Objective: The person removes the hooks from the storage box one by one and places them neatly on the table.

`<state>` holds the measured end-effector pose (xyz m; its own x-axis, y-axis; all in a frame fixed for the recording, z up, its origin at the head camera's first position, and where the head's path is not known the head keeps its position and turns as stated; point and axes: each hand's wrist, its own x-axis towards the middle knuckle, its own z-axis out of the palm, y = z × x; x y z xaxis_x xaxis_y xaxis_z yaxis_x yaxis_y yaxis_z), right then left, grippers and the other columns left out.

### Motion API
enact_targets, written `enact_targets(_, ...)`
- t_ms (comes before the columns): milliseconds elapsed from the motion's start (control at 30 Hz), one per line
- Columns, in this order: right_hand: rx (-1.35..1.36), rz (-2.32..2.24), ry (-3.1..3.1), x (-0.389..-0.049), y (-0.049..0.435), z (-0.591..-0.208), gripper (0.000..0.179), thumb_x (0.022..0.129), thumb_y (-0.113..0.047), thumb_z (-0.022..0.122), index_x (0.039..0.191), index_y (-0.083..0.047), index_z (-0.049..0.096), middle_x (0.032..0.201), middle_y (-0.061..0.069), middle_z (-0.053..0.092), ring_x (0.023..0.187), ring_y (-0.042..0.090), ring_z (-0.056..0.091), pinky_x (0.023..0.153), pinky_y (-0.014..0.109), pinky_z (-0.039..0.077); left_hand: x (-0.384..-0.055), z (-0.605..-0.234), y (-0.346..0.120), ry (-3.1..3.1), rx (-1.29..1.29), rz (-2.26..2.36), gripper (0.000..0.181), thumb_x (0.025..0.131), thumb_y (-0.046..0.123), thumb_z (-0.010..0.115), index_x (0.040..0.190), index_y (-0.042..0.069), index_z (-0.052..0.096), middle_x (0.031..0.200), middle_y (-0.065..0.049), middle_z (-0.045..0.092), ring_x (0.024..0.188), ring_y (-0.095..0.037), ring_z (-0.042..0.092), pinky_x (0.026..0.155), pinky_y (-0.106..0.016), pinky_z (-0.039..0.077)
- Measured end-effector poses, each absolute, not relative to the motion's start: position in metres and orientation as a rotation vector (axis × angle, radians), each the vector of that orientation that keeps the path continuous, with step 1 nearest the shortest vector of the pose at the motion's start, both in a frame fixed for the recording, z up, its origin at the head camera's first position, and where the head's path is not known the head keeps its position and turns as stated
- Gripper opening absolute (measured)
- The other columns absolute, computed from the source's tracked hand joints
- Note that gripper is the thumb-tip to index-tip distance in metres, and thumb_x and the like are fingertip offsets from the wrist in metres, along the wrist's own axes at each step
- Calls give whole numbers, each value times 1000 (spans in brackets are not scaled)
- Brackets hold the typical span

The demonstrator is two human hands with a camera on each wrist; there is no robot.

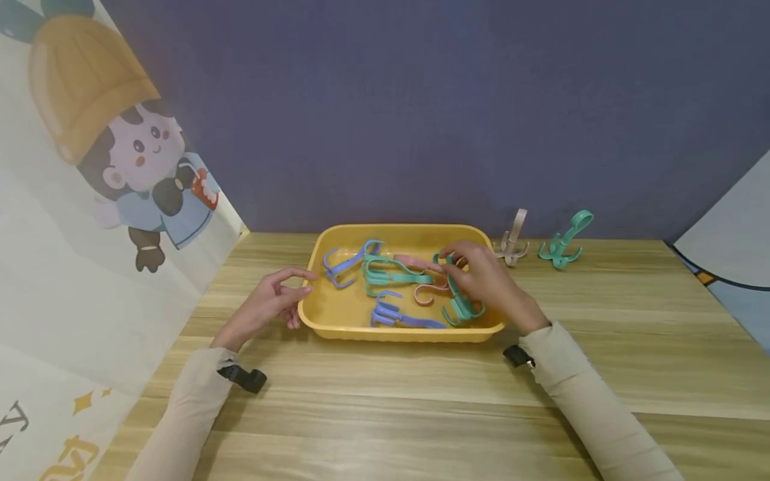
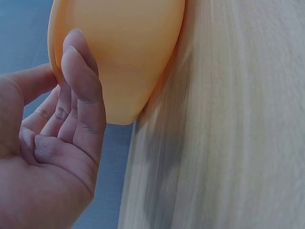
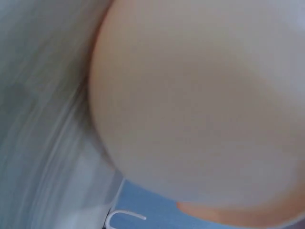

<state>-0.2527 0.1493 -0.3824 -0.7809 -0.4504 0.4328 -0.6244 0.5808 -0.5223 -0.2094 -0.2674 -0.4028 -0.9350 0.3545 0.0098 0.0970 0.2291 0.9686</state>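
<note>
A yellow plastic basin point(image 1: 402, 334) on the wooden table holds pronged hanging hooks. My left hand point(image 1: 273, 299) pinches its left rim; in the left wrist view the fingers point(image 2: 85, 78) lie along the outer wall. My right hand point(image 1: 484, 274) reaches over the right side, curled fingertips at the upper end of a teal hook point(image 1: 462, 308) and beside a pink hook point(image 1: 415, 262). I cannot tell whether they grip either one. Another teal hook point(image 1: 397, 278) lies mid-basin, with a purple hook point(image 1: 345, 266) behind left and another purple hook point(image 1: 415, 322) in front.
Behind the basin's right end, a beige hook point(image 1: 512, 240) and a teal hook point(image 1: 562, 244) stand on the table point(image 1: 385, 414) near the dark blue back panel point(image 1: 421, 120). A cartoon-printed wall point(image 1: 54, 267) borders the left side. The basin's wall point(image 3: 190, 105) fills most of the right wrist view.
</note>
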Motion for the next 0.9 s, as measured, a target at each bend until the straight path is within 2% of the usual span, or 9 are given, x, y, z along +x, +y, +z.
enact_targets(200,890,1117,-2483,-248,148,-371,22,91,0,70,113,0,68,105,14,66,83,23,65,69,37,57,-209,-403,-267,2287,426,1775,47,100,19,62,138,-5,48,58,-14,63,46,-21,62,44,-36,54)
enact_targets(333,885,1097,-2509,-244,150,-361,34,92,-2,70,126,-3,64,111,13,67,86,23,66,72,40,59,-209,-404,-267,2278,424,1776,47,100,19,62,138,-4,47,59,-13,63,46,-21,62,44,-35,54)
enact_targets(467,865,1026,-2599,-237,155,-349,43,93,-6,70,134,-7,61,116,11,66,83,20,67,70,39,58,-208,-404,-267,2276,414,1778,47,100,19,62,138,-4,47,58,-14,63,46,-20,62,44,-35,54)
enact_targets(667,878,938,-2709,-228,160,-335,38,92,-7,72,129,-6,65,98,6,71,78,17,68,69,36,58,-209,-404,-266,2284,403,1780,45,100,19,62,138,-2,49,58,-13,63,46,-21,62,45,-36,55)
enact_targets(900,950,839,-2791,-205,164,-323,31,92,-5,71,123,-4,68,99,5,71,77,14,67,65,30,57,-209,-405,-267,2304,417,1774,45,101,19,62,137,-3,48,58,-12,63,46,-20,62,44,-36,55)
